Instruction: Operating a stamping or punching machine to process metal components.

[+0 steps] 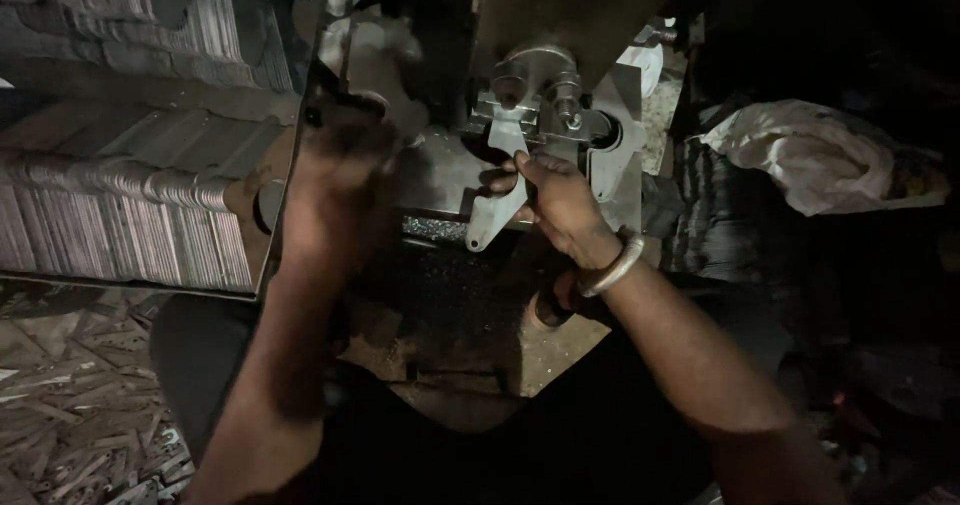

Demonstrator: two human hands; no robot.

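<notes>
gripping flat metal blank (497,200) w/ right hand (562,203), left hand (335,180) blurred.

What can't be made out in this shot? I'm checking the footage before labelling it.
Head view only:
- Left hand: motion-blurred, so its grip and whatever it holds are unclear.
- Right hand: fingers on the flat metal piece, but the hand covers part of it.
- Press: top cut off by the frame edge.
- Right side by the white bag: too dark.

upper left: stacked metal strips (130,215)
top centre: press machine (540,95)
right: crumpled cloth (810,155)
lower left: scrap pieces (70,405) on floor
</notes>
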